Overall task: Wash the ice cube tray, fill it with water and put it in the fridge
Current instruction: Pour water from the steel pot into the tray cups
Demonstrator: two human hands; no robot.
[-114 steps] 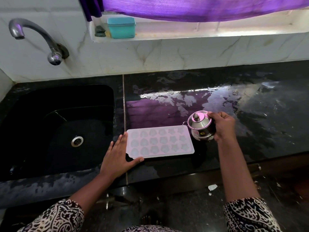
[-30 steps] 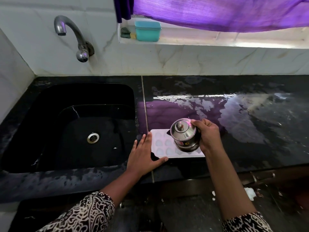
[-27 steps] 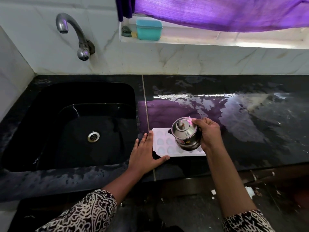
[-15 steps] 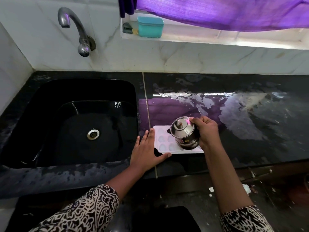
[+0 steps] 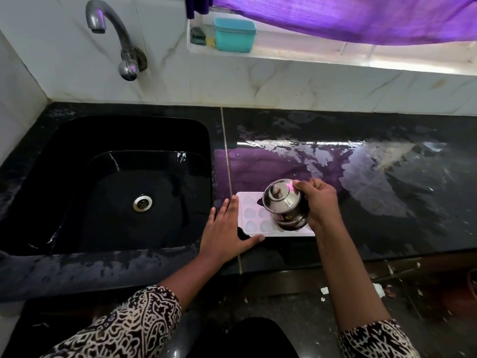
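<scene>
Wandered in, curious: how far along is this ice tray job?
Washing looks done: the ice cube tray lies on the wet counter, outside the sink. In hand: the right hand tips a steel pot over it; the left hand steadies its edge. Left: finishing the fill, then the fridge, not in view.

A black sink (image 5: 77,177) is sunk into the left of the wet black table (image 5: 387,202), a round steel drain (image 5: 142,202) at its bottom. A curved metal tap (image 5: 116,34) juts from the white tiled wall (image 5: 284,83) above it. On the window ledge (image 5: 335,51) a teal lidded box (image 5: 235,34) stands just beside a dark scrub pad (image 5: 198,36), under a purple curtain (image 5: 361,16). White scraps (image 5: 324,290) lie on the floor (image 5: 296,319).
</scene>
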